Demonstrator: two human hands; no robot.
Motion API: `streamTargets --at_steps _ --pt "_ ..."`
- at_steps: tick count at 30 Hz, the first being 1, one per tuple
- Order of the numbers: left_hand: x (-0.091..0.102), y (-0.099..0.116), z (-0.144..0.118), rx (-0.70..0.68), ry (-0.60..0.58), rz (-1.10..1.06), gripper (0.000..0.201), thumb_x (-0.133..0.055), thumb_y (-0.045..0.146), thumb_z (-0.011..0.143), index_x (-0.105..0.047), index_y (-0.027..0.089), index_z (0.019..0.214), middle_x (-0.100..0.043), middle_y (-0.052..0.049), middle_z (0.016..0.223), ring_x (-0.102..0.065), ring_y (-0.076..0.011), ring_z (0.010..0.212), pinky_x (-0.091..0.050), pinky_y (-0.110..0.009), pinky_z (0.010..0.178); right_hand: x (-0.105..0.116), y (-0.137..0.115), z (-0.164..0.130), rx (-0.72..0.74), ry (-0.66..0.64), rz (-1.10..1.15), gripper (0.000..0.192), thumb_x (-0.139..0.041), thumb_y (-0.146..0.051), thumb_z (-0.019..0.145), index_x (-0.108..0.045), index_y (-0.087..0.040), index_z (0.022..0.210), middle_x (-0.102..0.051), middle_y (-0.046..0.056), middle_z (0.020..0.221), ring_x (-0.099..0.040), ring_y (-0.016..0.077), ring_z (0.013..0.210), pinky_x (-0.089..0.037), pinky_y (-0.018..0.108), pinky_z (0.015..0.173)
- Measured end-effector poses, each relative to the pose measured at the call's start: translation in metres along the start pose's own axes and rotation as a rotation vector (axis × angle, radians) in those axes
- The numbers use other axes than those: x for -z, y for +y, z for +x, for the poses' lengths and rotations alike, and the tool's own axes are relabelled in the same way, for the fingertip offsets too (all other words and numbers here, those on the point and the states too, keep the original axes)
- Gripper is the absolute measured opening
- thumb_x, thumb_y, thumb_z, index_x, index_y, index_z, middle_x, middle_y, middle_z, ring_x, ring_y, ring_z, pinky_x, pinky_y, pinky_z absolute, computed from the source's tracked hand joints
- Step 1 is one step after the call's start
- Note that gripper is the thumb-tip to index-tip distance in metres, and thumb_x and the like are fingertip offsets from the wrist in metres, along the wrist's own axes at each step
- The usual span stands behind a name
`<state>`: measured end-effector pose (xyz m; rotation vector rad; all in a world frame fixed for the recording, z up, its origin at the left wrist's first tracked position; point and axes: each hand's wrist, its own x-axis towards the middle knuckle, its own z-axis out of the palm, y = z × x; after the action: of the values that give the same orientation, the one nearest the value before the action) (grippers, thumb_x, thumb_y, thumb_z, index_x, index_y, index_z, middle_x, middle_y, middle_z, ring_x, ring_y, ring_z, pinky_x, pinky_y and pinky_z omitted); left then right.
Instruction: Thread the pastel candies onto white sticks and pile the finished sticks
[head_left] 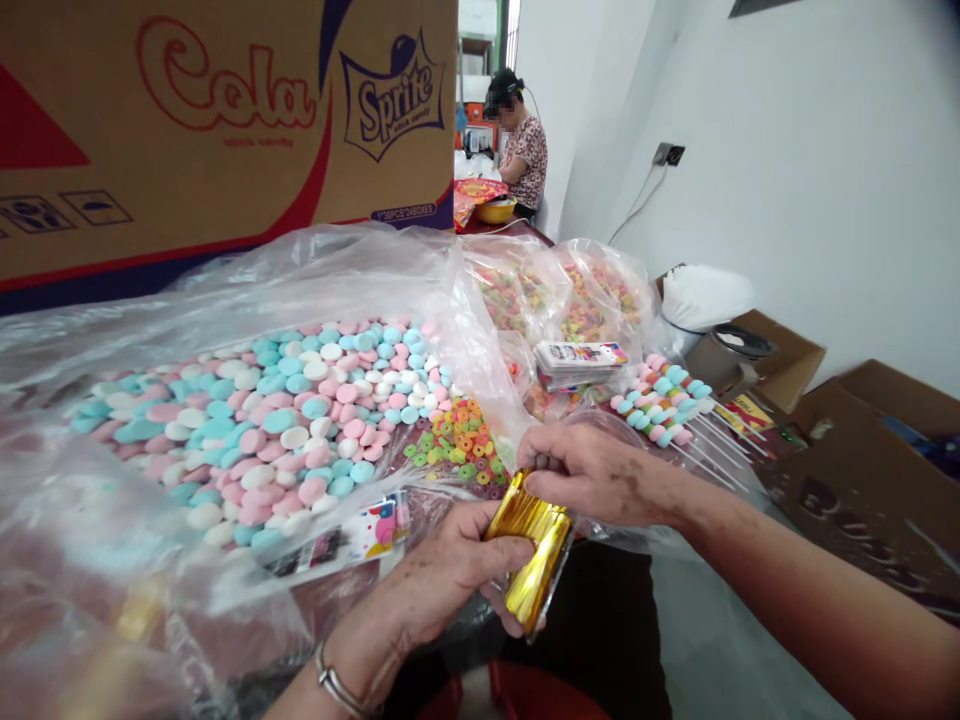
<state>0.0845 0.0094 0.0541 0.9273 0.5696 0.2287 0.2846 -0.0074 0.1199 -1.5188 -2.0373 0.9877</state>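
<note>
A bundle of gold twist ties [541, 550] in a see-through wrapper is held over the table's near edge. My left hand [461, 560] grips its lower part, thumb across the front and fingers behind. At the bundle's top end, my right hand [589, 475] is closed with fingertips pinched on the ties. Just beyond lie small ring candies [461, 440] in orange, yellow and green. Pink, blue and white oval candies [277, 420] spread in a heap on plastic sheeting to the left. Printed candy packaging [375, 530] lies beside my left hand.
A large Cola and Sprite carton [247, 130] stands at the back left. Bags of ring candies [585, 290], stacked printed cards [581, 360] and candy skewers [664, 400] lie ahead. Open cartons [862, 490] stand at right. Another person [525, 150] works at the far end.
</note>
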Motion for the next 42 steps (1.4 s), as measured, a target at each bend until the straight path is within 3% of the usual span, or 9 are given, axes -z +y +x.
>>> streamTargets --at_steps 4,9,13,20,25,29,37,40,42 --pt "0.0 0.001 0.001 -0.004 0.024 -0.009 0.019 -0.075 0.027 0.075 -0.072 0.011 0.085 -0.073 -0.006 0.073 -0.07 -0.0175 0.056 -0.056 -0.023 0.049 -0.003 0.003 0.001 0.077 -0.064 0.044 0.016 -0.054 -0.033 0.091 -0.059 -0.018 0.088 -0.054 -0.005 0.068 -0.049 0.0087 0.06 -0.036 0.019 0.053" --pt "-0.001 0.002 0.002 0.009 -0.079 -0.007 0.029 -0.073 0.032 0.077 -0.07 0.011 0.096 -0.075 -0.012 0.079 -0.072 -0.0205 0.06 -0.055 -0.022 0.047 -0.005 -0.002 0.002 0.25 -0.007 -0.156 0.017 -0.049 -0.023 0.095 -0.063 -0.018 0.087 -0.063 -0.001 0.079 -0.055 0.0113 0.072 -0.039 0.022 0.067" --pt "-0.001 0.004 0.002 0.037 -0.052 0.02 0.03 -0.074 0.035 0.075 -0.069 0.012 0.095 -0.074 -0.01 0.076 -0.073 -0.0218 0.061 -0.054 -0.022 0.047 -0.002 -0.002 0.001 0.357 0.032 -0.244 0.021 -0.047 -0.023 0.097 -0.064 -0.017 0.086 -0.065 0.002 0.083 -0.057 0.0127 0.077 -0.04 0.023 0.073" --pt "0.002 0.001 0.003 0.051 -0.065 0.037 0.03 -0.075 0.035 0.075 -0.068 0.013 0.094 -0.073 -0.008 0.074 -0.071 -0.0204 0.061 -0.055 -0.022 0.046 0.002 0.005 -0.001 0.26 0.097 -0.204 0.019 -0.051 -0.023 0.095 -0.063 -0.016 0.081 -0.064 -0.001 0.077 -0.054 0.0104 0.07 -0.038 0.022 0.066" --pt "0.001 0.0 0.004 0.037 -0.049 0.046 0.029 -0.075 0.037 0.076 -0.069 0.012 0.09 -0.07 -0.006 0.071 -0.065 -0.0148 0.053 -0.054 -0.021 0.044 -0.003 0.004 0.0 0.222 0.008 -0.17 0.021 -0.047 -0.023 0.097 -0.06 -0.017 0.082 -0.061 -0.001 0.077 -0.052 0.0103 0.069 -0.037 0.022 0.064" --pt "0.0 0.003 0.004 0.052 -0.027 0.088 0.029 -0.076 0.039 0.076 -0.07 0.013 0.085 -0.068 -0.003 0.068 -0.061 -0.0112 0.05 -0.052 -0.018 0.043 -0.003 0.005 0.002 0.13 0.025 -0.031 0.021 -0.047 -0.024 0.097 -0.06 -0.017 0.081 -0.058 -0.003 0.072 -0.051 0.0093 0.066 -0.037 0.02 0.06" --pt "0.005 0.001 0.004 0.056 -0.112 0.101 0.033 -0.074 0.037 0.077 -0.069 0.012 0.098 -0.069 -0.005 0.07 -0.063 -0.0127 0.051 -0.052 -0.019 0.044 0.008 0.005 0.004 0.291 -0.017 -0.238 0.023 -0.045 -0.024 0.099 -0.062 -0.017 0.084 -0.063 -0.001 0.08 -0.054 0.0107 0.072 -0.037 0.023 0.068" --pt "0.004 0.0 0.006 0.064 -0.055 0.074 0.035 -0.075 0.043 0.076 -0.069 0.013 0.092 -0.068 -0.004 0.068 -0.061 -0.013 0.051 -0.049 -0.02 0.044 0.003 0.006 0.005 0.316 -0.042 -0.258 0.023 -0.042 -0.023 0.099 -0.06 -0.018 0.087 -0.062 0.0 0.082 -0.053 0.0116 0.073 -0.037 0.025 0.069" --pt "0.002 -0.001 0.007 0.037 0.009 0.076 0.033 -0.077 0.043 0.074 -0.07 0.013 0.085 -0.066 -0.002 0.067 -0.058 -0.0112 0.052 -0.044 -0.018 0.046 0.001 0.005 0.005 0.253 -0.034 -0.188 0.022 -0.043 -0.025 0.099 -0.059 -0.018 0.086 -0.06 -0.001 0.079 -0.052 0.0113 0.07 -0.037 0.024 0.065"
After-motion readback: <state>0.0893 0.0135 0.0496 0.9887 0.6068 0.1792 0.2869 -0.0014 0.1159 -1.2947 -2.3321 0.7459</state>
